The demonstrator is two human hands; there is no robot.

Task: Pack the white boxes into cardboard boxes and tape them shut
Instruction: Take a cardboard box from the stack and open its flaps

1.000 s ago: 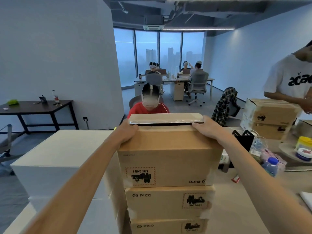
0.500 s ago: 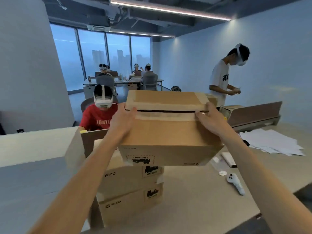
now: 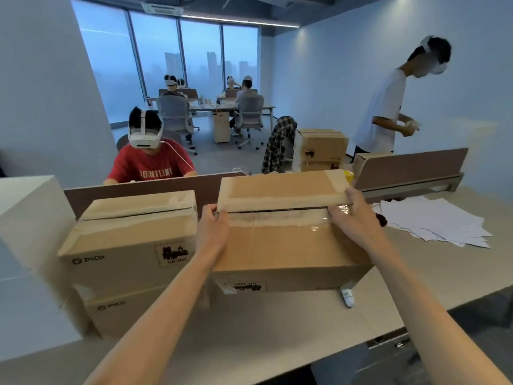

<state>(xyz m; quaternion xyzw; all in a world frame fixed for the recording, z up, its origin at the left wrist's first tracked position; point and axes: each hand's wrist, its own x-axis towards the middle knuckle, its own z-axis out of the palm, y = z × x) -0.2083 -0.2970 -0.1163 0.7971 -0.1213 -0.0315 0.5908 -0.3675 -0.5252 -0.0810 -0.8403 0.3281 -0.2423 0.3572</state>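
Your left hand (image 3: 212, 232) and right hand (image 3: 352, 218) were set well apart, each clamped on an opposite end of the carried cardboard box (image 3: 283, 240), fingers hooked at the dark seam between its top flaps. Glossy clear tape lay along that seam. The box was held over the desk (image 3: 277, 332), just right of the stacked boxes; whether its underside touched the surface could not be told. Its front face bore an upside-down printed label (image 3: 244, 286), too blurred to read.

The upper stacked box (image 3: 125, 245) carried the wordmark "PICO" and a framed label beginning "UN 34", the remaining digits unclear. The lower stacked box (image 3: 119, 309) also read "PICO". A white box (image 3: 27, 232) stood to their left.

A small white object (image 3: 347, 297) lay on the pale desk under the carried box's right corner, and loose white papers (image 3: 433, 220) were spread to the right. A brown divider panel (image 3: 410, 165) ran along the desk's far edge. Beyond it sat a person in a red shirt (image 3: 150, 165) with partly legible white lettering, wearing a white headset. A person in a white T-shirt (image 3: 385, 107) stood at right. Tall windows (image 3: 166, 51) closed the far end of the office.
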